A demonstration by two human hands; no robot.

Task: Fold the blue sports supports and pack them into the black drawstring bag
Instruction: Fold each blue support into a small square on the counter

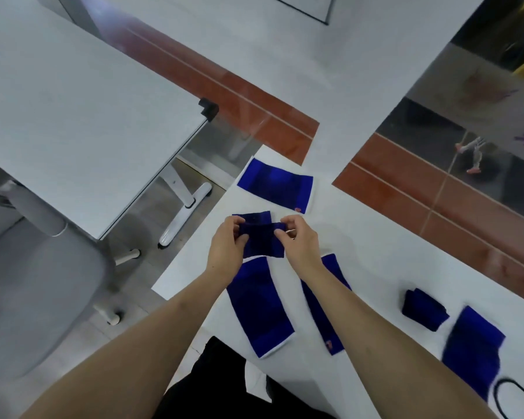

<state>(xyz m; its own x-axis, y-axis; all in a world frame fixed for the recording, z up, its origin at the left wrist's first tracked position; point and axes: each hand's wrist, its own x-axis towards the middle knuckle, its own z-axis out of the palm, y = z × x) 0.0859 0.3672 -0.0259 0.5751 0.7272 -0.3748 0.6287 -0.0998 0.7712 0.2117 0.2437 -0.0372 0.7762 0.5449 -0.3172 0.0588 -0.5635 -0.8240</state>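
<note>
- Head view is showing both hands at frame centre, left hand (228,237) and right hand (297,234) each pinching closed on an end of one blue support (262,234), folding it.
- Its long axis is running left-right between the grips, both hands equally near.
- Flat supports are lying around on the white bench (375,252); a folded one (424,308) is sitting lower right.
- Black drawstring bag: cannot tell where.
</note>
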